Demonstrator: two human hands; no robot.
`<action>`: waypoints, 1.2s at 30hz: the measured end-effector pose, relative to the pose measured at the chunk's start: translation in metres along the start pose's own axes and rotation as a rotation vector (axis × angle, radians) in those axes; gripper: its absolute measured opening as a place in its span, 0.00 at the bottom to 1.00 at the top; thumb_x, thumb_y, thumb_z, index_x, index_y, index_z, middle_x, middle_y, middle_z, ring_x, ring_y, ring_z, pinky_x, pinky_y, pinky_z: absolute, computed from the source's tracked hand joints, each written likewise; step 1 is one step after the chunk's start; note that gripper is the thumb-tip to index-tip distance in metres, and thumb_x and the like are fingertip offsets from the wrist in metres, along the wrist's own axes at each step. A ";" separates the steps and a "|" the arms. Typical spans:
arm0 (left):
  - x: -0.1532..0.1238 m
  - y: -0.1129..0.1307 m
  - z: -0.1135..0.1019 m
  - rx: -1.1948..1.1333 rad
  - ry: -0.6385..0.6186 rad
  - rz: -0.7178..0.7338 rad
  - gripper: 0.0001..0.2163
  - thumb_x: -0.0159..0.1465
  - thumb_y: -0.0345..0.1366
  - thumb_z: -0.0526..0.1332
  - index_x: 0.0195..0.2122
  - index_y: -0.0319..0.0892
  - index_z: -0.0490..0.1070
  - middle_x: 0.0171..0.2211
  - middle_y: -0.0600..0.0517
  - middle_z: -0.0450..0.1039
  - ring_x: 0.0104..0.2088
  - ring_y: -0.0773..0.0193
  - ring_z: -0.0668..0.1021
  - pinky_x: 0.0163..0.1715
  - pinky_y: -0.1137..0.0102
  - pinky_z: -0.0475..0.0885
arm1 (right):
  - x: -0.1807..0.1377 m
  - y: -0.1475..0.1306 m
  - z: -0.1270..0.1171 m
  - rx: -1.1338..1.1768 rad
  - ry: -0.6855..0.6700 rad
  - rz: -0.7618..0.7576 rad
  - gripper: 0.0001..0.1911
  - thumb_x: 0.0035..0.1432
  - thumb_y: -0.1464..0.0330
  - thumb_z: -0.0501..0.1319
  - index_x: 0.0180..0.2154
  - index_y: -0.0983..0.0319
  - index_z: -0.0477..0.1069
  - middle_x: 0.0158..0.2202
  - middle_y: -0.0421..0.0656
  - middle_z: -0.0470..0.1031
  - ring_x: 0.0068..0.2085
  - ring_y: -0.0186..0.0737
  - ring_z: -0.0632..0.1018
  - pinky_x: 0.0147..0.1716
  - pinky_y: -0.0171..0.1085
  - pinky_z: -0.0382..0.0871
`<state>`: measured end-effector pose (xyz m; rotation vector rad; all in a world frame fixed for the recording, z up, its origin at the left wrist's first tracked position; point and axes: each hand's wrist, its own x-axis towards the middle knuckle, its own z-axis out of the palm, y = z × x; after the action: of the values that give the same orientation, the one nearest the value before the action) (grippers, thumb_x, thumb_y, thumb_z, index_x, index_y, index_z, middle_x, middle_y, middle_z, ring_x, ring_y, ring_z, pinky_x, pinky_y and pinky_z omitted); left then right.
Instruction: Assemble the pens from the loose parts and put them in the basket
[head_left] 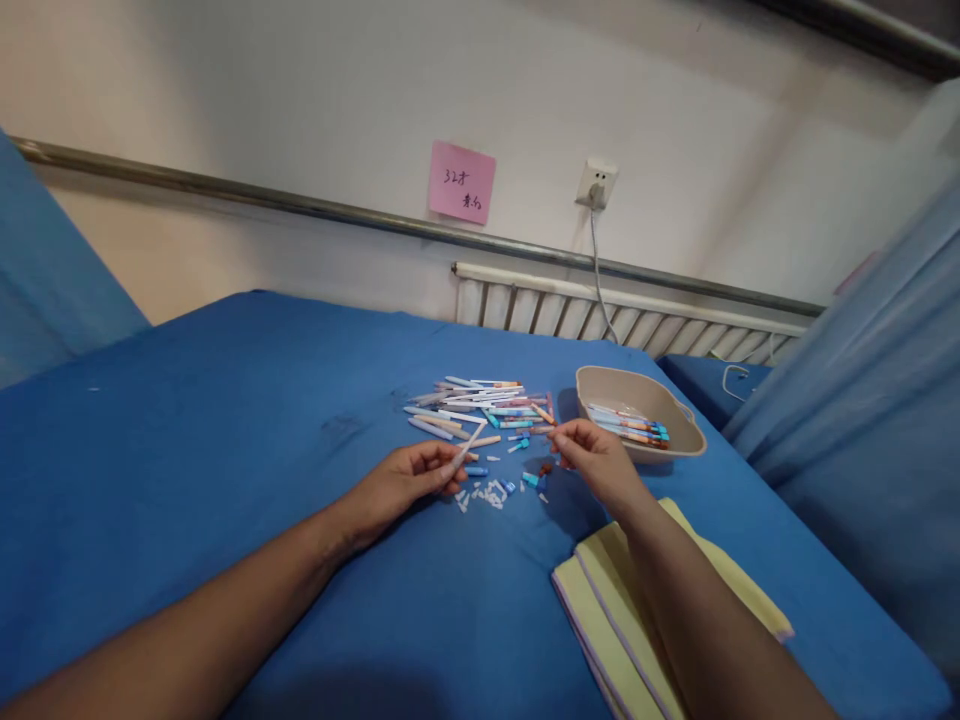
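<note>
Beside the beige plastic basin [637, 386], the right hand [594, 460] has fingertips together, gripping what I cannot tell, while left of it the left hand [418, 478] pinches a slim white plastic tube [474, 437], probably light, stiff, slick, best held mid-length.

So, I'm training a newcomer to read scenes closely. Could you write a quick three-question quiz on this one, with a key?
1. True or false: the oval beige plastic tub holds several slim pens with coloured ends.
2. Which hand holds the slim whitish stick?
A) the right hand
B) the left hand
3. Fill in: in the picture, the square pink paper note is to the ___ of the white wall socket.

Key: 1 true; 2 B; 3 left.
</note>
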<state>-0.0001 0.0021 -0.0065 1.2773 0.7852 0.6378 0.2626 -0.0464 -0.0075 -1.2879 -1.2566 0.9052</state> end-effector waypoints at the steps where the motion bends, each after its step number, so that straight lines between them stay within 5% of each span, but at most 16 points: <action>1: 0.001 -0.001 -0.001 -0.007 0.008 -0.009 0.13 0.55 0.39 0.66 0.39 0.39 0.73 0.33 0.51 0.73 0.30 0.69 0.73 0.34 0.73 0.68 | -0.001 0.005 -0.003 -0.098 -0.023 -0.003 0.12 0.52 0.60 0.60 0.31 0.63 0.70 0.24 0.38 0.70 0.24 0.32 0.68 0.25 0.32 0.61; 7: 0.005 0.000 -0.006 -0.019 0.030 -0.051 0.11 0.55 0.38 0.66 0.37 0.39 0.72 0.33 0.52 0.73 0.27 0.71 0.73 0.31 0.74 0.68 | -0.005 0.013 -0.006 -0.606 -0.174 -0.018 0.06 0.53 0.66 0.58 0.29 0.61 0.71 0.25 0.39 0.73 0.26 0.34 0.71 0.27 0.32 0.61; 16: 0.004 0.002 -0.005 -0.064 0.059 -0.080 0.12 0.54 0.37 0.67 0.38 0.39 0.72 0.32 0.52 0.74 0.26 0.71 0.74 0.30 0.74 0.69 | -0.010 0.009 0.006 -0.932 -0.260 -0.127 0.05 0.52 0.68 0.62 0.34 0.60 0.71 0.32 0.42 0.73 0.34 0.37 0.73 0.32 0.33 0.60; 30: 0.003 0.002 -0.005 -0.063 0.063 -0.083 0.12 0.55 0.37 0.66 0.38 0.38 0.72 0.33 0.51 0.74 0.26 0.71 0.74 0.29 0.74 0.69 | -0.010 0.009 0.010 -0.978 -0.299 -0.142 0.07 0.54 0.66 0.61 0.37 0.60 0.72 0.34 0.44 0.71 0.34 0.38 0.73 0.34 0.34 0.61; 36: 0.004 0.005 -0.008 -0.131 0.080 -0.069 0.10 0.55 0.35 0.66 0.37 0.38 0.72 0.31 0.51 0.73 0.26 0.70 0.73 0.28 0.74 0.69 | -0.009 0.008 0.011 -0.920 -0.214 -0.161 0.06 0.56 0.67 0.60 0.36 0.61 0.70 0.35 0.44 0.73 0.36 0.38 0.73 0.37 0.34 0.62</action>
<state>-0.0040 0.0111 -0.0027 1.1066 0.8357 0.6765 0.2521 -0.0517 -0.0187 -1.7692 -2.0378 0.3276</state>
